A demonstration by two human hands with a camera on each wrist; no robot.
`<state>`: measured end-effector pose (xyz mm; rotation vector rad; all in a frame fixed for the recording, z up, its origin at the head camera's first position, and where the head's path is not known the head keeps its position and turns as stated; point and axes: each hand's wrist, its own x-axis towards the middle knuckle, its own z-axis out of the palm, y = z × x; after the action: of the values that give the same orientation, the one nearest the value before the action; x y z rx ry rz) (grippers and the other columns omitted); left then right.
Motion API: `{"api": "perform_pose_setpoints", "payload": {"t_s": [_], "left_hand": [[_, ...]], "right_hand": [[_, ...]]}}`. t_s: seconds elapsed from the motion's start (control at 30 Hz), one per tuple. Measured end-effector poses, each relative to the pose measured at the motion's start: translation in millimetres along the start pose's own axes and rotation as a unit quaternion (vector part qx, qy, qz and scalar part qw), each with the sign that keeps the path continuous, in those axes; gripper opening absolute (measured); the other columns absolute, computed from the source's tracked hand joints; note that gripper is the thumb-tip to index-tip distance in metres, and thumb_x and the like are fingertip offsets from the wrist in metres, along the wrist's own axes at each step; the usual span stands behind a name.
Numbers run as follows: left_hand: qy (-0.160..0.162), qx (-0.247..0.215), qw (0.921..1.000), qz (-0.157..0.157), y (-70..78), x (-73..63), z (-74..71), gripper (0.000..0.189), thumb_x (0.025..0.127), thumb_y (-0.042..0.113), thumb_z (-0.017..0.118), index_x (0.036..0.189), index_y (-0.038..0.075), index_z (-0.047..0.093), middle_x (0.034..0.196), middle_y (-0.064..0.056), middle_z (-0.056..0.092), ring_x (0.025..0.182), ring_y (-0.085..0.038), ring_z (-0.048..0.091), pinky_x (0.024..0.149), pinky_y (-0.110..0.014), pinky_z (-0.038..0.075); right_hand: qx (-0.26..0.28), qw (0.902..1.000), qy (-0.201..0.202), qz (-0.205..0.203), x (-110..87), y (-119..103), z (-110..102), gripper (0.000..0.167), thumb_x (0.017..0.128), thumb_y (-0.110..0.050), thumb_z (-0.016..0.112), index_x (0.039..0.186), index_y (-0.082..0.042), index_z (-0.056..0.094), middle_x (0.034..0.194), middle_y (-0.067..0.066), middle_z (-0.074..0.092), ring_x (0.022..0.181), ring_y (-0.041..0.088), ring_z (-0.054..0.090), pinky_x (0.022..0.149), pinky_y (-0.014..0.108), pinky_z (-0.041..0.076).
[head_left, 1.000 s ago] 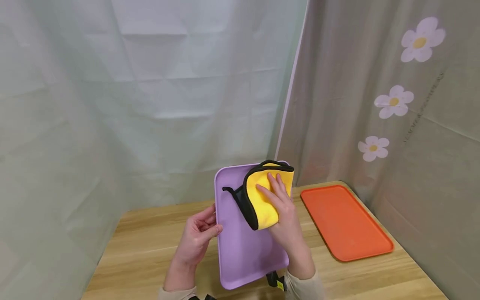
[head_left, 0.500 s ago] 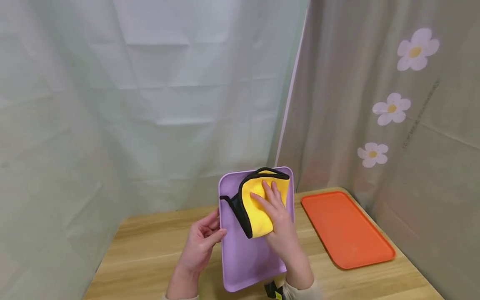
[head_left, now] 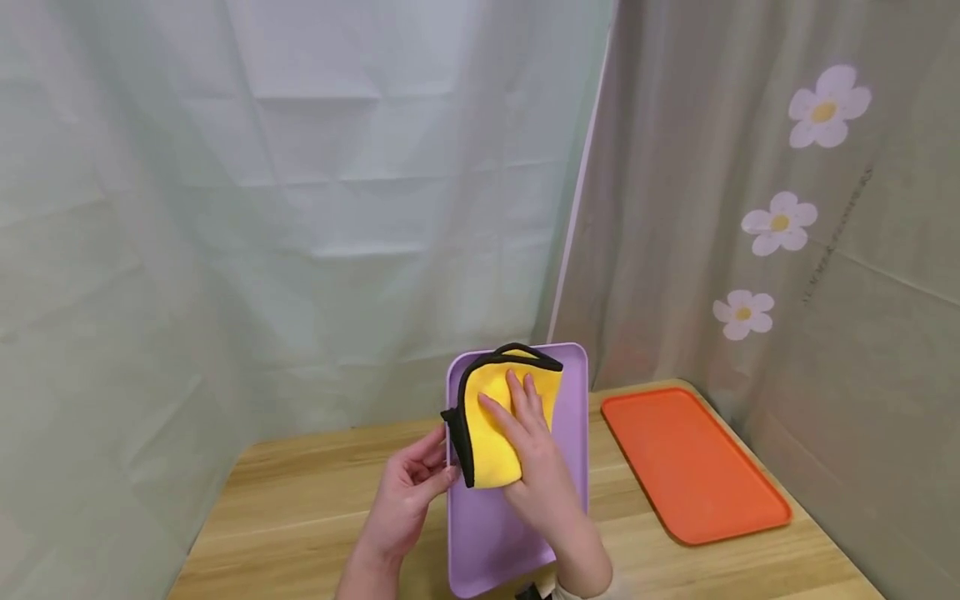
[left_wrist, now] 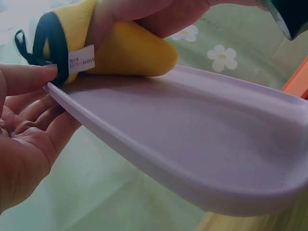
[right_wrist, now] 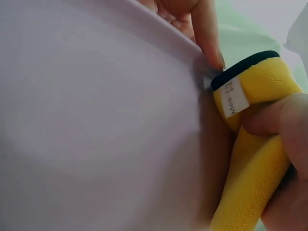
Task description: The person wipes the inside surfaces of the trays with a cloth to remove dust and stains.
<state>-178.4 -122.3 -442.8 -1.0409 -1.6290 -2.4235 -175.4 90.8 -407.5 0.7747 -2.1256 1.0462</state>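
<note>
A purple tray (head_left: 487, 537) is held tilted above the table. My left hand (head_left: 401, 504) pinches its left rim, thumb on top and fingers beneath, as the left wrist view shows. Against the tray's inner face lies a folded yellow cloth (head_left: 491, 454) with black edging. My right hand (head_left: 543, 479) holds this cloth with spread fingers on its outside. In the right wrist view the right thumb (right_wrist: 264, 118) presses into the cloth's fold beside a white label (right_wrist: 233, 100). The cloth's black edge reaches the rim right by my left thumb (left_wrist: 31, 77).
An orange tray (head_left: 693, 467) lies flat on the wooden table (head_left: 300, 500), to the right. Pale curtains (head_left: 337, 208) hang behind and at the left; a grey one with white flowers (head_left: 780, 223) closes the right side.
My right hand has slid the cloth leftward across the purple tray, from its right side to the left rim. My left hand keeps its hold on the rim. The head view has shifted slightly.
</note>
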Motion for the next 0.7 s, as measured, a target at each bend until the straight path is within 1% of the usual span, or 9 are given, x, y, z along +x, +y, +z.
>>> {"api": "perform_pose_setpoints", "payload": {"t_s": [0.07,0.13,0.27,0.33,0.43,0.57,0.63,0.7], "left_hand": [[0.003,0.004,1.0,0.001,0.1,-0.4,0.2,0.062,0.099,-0.02,0.056,0.155,0.005,0.054,0.134,-0.007,0.073,0.119,-0.017,0.072,0.092,-0.028,0.06],[0.007,0.018,0.9998,0.003,0.3,-0.3,0.5,0.056,0.099,-0.019,0.057,0.15,0.005,0.061,0.13,-0.007,0.075,0.115,-0.017,0.073,0.092,-0.029,0.06],[0.026,0.054,0.9982,0.004,1.9,-0.3,1.9,0.039,0.098,-0.018,0.059,0.128,0.003,0.073,0.112,-0.004,0.079,0.1,-0.014,0.074,0.085,-0.029,0.061],[0.035,0.064,0.9973,0.002,2.5,-0.7,2.5,0.036,0.097,-0.018,0.059,0.12,0.004,0.075,0.103,-0.001,0.078,0.094,-0.012,0.073,0.082,-0.027,0.061],[0.051,0.071,0.9962,-0.006,2.2,-1.8,3.2,0.037,0.096,-0.02,0.059,0.111,0.009,0.076,0.095,0.003,0.076,0.087,-0.01,0.071,0.078,-0.025,0.06],[0.069,0.072,0.9948,-0.019,1.1,-3.1,4.1,0.045,0.093,-0.021,0.058,0.104,0.018,0.077,0.09,0.006,0.074,0.083,-0.008,0.068,0.075,-0.023,0.059],[0.075,0.074,0.9943,-0.019,0.9,-3.5,4.4,0.047,0.092,-0.022,0.057,0.101,0.02,0.076,0.088,0.006,0.073,0.081,-0.007,0.067,0.073,-0.022,0.058],[0.075,0.075,0.9943,-0.015,0.8,-2.8,4.3,0.046,0.092,-0.022,0.056,0.101,0.019,0.076,0.089,0.006,0.073,0.081,-0.007,0.068,0.073,-0.023,0.058]], "right_hand": [[-0.004,0.9999,-0.014,-0.008,-0.7,-2.6,2.1,0.075,0.087,0.0,0.079,0.155,-0.024,0.059,0.175,0.008,0.027,0.162,0.041,0.016,0.122,0.071,0.021],[-0.009,0.9994,-0.028,-0.019,-1.2,-4.8,3.8,0.074,0.087,-0.002,0.081,0.155,-0.024,0.06,0.176,0.007,0.027,0.162,0.04,0.016,0.123,0.071,0.021],[-0.021,0.9977,-0.054,-0.035,-2.5,-8.5,6.3,0.072,0.089,-0.009,0.082,0.155,-0.026,0.059,0.176,0.005,0.025,0.163,0.04,0.014,0.124,0.068,0.021],[-0.026,0.9971,-0.059,-0.042,-2.8,-10.0,7.0,0.071,0.09,-0.011,0.082,0.155,-0.026,0.059,0.177,0.005,0.024,0.163,0.04,0.013,0.125,0.066,0.019],[-0.034,0.9963,-0.055,-0.057,-3.2,-11.2,8.7,0.071,0.089,-0.011,0.082,0.155,-0.025,0.059,0.176,0.008,0.026,0.162,0.042,0.015,0.127,0.064,0.018],[-0.044,0.9946,-0.045,-0.083,-4.2,-10.5,12.9,0.076,0.085,-0.007,0.084,0.155,-0.022,0.058,0.174,0.013,0.029,0.16,0.047,0.019,0.128,0.062,0.017],[-0.05,0.9936,-0.042,-0.093,-4.4,-9.7,15.3,0.079,0.083,-0.005,0.083,0.156,-0.022,0.058,0.173,0.015,0.03,0.159,0.049,0.021,0.127,0.064,0.02],[-0.051,0.9935,-0.033,-0.097,-3.8,-8.6,17.0,0.079,0.082,-0.002,0.082,0.155,-0.022,0.059,0.173,0.015,0.032,0.158,0.05,0.024,0.125,0.067,0.023]]}}
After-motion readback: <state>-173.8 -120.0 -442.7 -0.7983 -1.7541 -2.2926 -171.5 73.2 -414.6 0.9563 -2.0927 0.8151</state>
